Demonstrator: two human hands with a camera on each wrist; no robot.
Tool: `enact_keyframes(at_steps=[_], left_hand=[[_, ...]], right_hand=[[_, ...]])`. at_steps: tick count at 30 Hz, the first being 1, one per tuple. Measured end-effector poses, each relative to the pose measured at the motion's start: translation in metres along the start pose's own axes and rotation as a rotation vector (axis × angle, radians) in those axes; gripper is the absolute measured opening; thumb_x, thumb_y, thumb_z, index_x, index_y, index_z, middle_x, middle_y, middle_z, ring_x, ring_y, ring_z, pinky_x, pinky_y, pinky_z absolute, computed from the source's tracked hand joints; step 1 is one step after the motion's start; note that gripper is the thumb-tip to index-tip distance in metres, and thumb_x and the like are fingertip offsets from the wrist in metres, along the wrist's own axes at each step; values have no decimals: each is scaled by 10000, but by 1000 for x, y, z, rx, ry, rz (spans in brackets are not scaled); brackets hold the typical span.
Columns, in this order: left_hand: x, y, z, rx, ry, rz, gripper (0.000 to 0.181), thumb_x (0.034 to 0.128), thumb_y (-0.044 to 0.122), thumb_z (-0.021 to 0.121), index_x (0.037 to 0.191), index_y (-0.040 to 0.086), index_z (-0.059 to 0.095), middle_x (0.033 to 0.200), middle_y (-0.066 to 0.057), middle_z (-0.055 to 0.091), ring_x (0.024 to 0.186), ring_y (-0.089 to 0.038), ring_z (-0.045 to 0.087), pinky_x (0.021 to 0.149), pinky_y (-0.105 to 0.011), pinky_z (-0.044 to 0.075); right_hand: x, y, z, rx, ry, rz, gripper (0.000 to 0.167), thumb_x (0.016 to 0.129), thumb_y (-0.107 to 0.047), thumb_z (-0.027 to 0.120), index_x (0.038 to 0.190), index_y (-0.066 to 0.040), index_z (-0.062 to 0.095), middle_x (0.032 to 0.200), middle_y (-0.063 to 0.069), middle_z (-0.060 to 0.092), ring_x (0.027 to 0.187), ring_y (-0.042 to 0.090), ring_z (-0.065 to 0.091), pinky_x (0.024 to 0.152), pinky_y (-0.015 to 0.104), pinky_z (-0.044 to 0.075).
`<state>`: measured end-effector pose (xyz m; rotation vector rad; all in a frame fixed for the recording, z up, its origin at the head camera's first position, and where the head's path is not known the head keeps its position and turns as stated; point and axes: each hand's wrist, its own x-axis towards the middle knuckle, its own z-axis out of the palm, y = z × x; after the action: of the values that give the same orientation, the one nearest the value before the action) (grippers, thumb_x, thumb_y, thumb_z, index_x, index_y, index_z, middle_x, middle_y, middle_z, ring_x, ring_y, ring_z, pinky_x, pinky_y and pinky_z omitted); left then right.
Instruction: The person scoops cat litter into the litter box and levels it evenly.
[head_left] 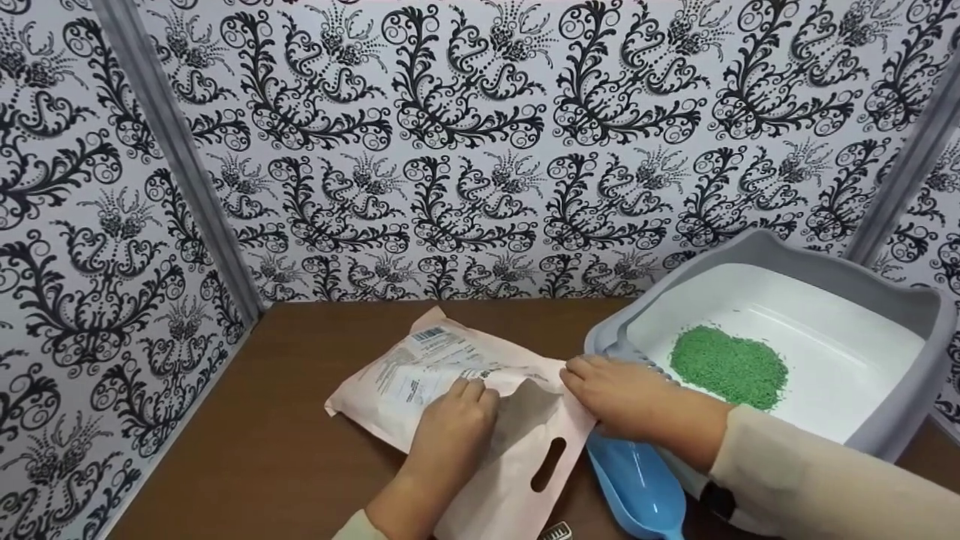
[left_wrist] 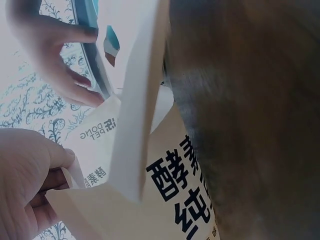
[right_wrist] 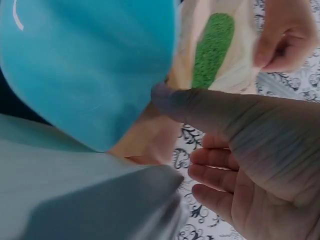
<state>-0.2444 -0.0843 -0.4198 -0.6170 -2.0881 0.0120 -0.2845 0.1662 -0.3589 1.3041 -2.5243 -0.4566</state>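
A pale pink paper bag (head_left: 517, 480) with a cut-out handle lies on the table, its mouth gaping. My left hand (head_left: 454, 427) pinches one edge of that mouth; the left wrist view shows the thumb and fingers on the paper (left_wrist: 95, 210). Over by the bag's far right corner is my right hand (head_left: 622, 394). Its thumb (right_wrist: 200, 102) and fingers are apart in the right wrist view, gripping nothing. Green pellets (right_wrist: 214, 50) show inside the bag there. A light blue scoop (head_left: 637, 487) lies just below the right hand.
At the right stands a grey-rimmed white litter box (head_left: 892, 289) with a heap of green pellets (head_left: 727, 367) on its floor. A small dark-and-light object (head_left: 556, 532) shows at the bottom edge. Patterned walls (head_left: 465, 150) border the brown table (head_left: 300, 360).
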Motion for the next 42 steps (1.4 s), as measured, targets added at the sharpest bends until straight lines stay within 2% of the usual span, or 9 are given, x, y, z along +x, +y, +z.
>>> enact_keyframes(at_steps=[4,10,14,18,22,25,31,35,42], left_hand=[[1,0,-1,-5,-10,-1,247,749,105,854,762,117,607,743,-3,582,710,-151,568,537,-250,506],[2,2,-2,-3,-36,-8,257,724,72,851,754,122,601,741,2,579,699,-142,558,529,-236,498],[2,3,-2,13,-69,-3,256,747,79,871,754,122,619,739,9,598,678,-116,543,539,-197,498],[2,3,-2,17,-81,0,262,749,85,882,757,121,623,748,12,611,681,-108,549,551,-185,505],[0,1,-2,-5,-22,12,288,716,96,882,732,130,596,743,13,601,681,-131,561,536,-206,497],[-5,-2,-6,-84,-16,7,282,727,140,880,735,140,599,762,19,603,700,-144,583,553,-237,510],[-19,-14,-32,-296,-248,-41,351,782,383,874,943,156,662,912,38,611,850,-144,596,691,-299,544],[-31,-23,-46,-252,-367,21,467,712,422,909,941,142,615,923,32,584,860,-151,579,704,-297,535],[-40,-30,-52,-156,-472,88,227,753,69,817,813,131,607,796,9,608,741,-183,600,565,-300,495]], right_hand=[[4,5,11,-11,5,-24,645,668,-223,869,1227,3,638,1175,121,638,1132,295,628,997,409,553],[8,7,15,18,-97,-17,609,813,-273,777,1338,-12,613,1325,140,656,1281,318,609,1117,474,491],[12,11,20,-11,-78,-28,639,791,-282,831,1340,-32,621,1316,105,688,1264,282,630,1132,458,481],[19,16,27,-37,-23,-28,424,800,-170,803,1199,-84,690,1213,48,739,1178,257,672,1088,428,515],[25,17,30,-61,34,-16,116,814,-104,733,915,-153,705,971,-25,748,954,212,681,929,363,551],[27,16,31,-93,80,-21,67,810,-136,719,790,-174,668,840,-53,704,826,182,636,835,326,525],[29,15,35,-88,118,-28,37,822,-135,703,823,-167,686,881,-53,725,885,179,664,910,321,533],[29,14,35,-49,108,-17,57,822,-126,705,862,-165,696,923,-43,742,916,191,675,920,340,542],[29,12,32,-13,110,-13,69,826,-99,709,845,-164,695,881,-34,738,878,201,681,880,355,556]])
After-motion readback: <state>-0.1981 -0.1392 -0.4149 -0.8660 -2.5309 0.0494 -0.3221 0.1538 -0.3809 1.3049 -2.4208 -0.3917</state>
